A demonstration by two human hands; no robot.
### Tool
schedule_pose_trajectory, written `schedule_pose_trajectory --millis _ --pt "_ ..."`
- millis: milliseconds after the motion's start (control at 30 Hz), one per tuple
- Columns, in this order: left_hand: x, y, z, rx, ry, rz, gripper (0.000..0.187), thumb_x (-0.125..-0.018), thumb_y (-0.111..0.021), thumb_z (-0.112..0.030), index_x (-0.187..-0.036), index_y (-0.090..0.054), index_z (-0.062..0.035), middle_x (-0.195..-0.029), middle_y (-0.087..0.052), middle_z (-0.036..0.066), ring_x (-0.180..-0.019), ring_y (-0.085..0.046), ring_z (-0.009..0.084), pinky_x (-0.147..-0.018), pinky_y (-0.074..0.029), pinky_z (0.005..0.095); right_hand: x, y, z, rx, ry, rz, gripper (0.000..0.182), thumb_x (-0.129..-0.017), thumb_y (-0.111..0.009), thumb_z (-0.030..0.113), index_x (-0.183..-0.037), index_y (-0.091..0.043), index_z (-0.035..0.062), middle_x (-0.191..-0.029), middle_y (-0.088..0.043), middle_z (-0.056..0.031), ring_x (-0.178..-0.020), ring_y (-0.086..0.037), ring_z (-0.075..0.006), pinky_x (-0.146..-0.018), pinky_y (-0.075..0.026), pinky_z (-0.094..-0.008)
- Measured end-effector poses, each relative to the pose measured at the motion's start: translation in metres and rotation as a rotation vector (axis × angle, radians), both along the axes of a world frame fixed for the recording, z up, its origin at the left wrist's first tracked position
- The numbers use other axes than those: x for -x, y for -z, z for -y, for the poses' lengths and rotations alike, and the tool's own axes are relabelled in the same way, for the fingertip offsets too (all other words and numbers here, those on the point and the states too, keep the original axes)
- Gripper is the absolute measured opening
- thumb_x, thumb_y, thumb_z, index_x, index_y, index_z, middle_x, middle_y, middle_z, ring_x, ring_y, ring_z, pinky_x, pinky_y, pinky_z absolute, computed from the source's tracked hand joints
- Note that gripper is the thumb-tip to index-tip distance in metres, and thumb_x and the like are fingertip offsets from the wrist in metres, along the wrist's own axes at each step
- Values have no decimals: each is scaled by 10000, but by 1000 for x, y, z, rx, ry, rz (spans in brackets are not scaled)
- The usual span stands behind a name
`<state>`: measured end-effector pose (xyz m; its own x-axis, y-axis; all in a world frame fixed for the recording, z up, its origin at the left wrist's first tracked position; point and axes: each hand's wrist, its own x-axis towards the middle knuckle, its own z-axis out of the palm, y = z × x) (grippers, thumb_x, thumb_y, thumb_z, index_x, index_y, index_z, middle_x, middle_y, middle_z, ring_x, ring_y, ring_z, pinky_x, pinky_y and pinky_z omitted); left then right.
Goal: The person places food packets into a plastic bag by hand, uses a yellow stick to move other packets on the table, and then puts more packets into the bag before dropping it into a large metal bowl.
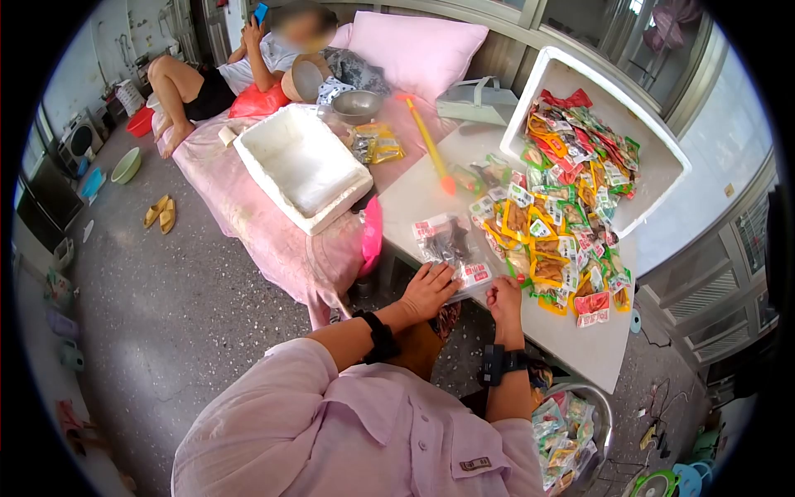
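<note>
A clear plastic bag (447, 240) with red-and-white labels and dark contents lies at the near left edge of the white table (580, 348). My left hand (431, 290) rests on the bag's near left part, fingers spread. At the bag's near right corner, my right hand (504, 300) is closed, its fingers curled in; what they pinch is too small to make out. Just right of the bag spreads a pile of small colourful snack packets (546, 240).
Behind the pile, a white foam box (662, 157) lies tipped with packets inside. An empty foam box (302, 166) sits on the pink-covered bed (207, 166), where a person (257, 66) reclines. A metal basin (609, 431) of packets stands below right. A yellow stick (426, 141) lies behind.
</note>
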<state>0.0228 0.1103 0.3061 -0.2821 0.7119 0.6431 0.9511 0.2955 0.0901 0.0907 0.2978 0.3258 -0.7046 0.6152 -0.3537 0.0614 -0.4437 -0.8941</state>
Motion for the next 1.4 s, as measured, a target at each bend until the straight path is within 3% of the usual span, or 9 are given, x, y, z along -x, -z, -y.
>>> schedule_pose_trajectory --millis 333,433,533,733,767,867,1033,1200,1400 --pt "17 -79 6 -211 204 -8 380 -579 -554 -15 -959 -542 -29 -956 -495 129 -951 -458 314 -840 -349 444 -9 -45 14 109 -32 -245 105 -714 -509 33 -814 -481 53 -609 -474 -42 -488 -478 -135 -380 -328 -211" --pt "20 -110 9 -306 252 88 206 -740 -474 2 -937 -538 -4 -957 -528 171 -902 -496 328 -794 -404 352 -14 -86 21 34 -51 -346 128 -729 -507 26 -854 -503 56 -630 -490 -45 -508 -482 -137 -410 -337 -212" --pt "17 -136 11 -346 200 566 146 -814 -462 -75 -915 -538 -3 -851 -556 116 -805 -528 201 -733 -415 274 -26 -112 19 -108 -137 -295 139 -745 -527 57 -885 -520 55 -652 -503 -50 -546 -484 -123 -454 -344 -197" --pt "-2 -150 12 -269 244 807 149 -820 -475 -113 -906 -530 -4 -726 -543 94 -660 -516 148 -613 -417 251 -65 -145 23 -1176 -253 -87 285 -730 -602 200 -939 -545 14 -826 -575 -95 -761 -547 -204 -689 -426 -282" --pt "-13 -157 13 -216 293 844 143 -821 -471 -105 -898 -532 -1 -736 -552 103 -675 -531 167 -625 -424 259 -74 -157 37 -1071 -256 -131 408 -694 -630 283 -978 -532 6 -934 -565 -126 -863 -539 -248 -772 -408 -321" --pt "-43 -158 11 -101 319 730 130 -798 -489 -70 -897 -536 1 -810 -565 129 -730 -554 226 -665 -430 276 -89 -159 45 -1438 -567 -62 364 -651 -607 296 -868 -519 17 -778 -547 -172 -772 -526 -327 -668 -415 -385" --pt "-73 -147 11 37 388 894 138 -812 -465 -50 -915 -537 8 -820 -573 97 -744 -538 152 -682 -417 246 -124 -134 56 -1331 -552 -39 157 -725 -516 188 -747 -502 33 -707 -533 -141 -712 -514 -326 -630 -394 -404" --pt "-75 -119 9 5 664 1168 299 -801 -496 -50 -1085 -436 23 -1078 -487 117 -977 -478 181 -848 -377 288 -173 -123 46 -1288 -409 -12 148 -750 -498 167 -702 -504 27 -678 -509 -145 -687 -506 -321 -597 -388 -387" --pt "-47 -53 -3 188 468 858 273 -770 -529 -46 -1034 -475 -2 -1082 -488 142 -1001 -477 226 -867 -356 302 -273 -116 11 -1128 -104 115 111 -771 -509 154 -752 -561 57 -685 -501 -76 -666 -501 -228 -606 -388 -314"
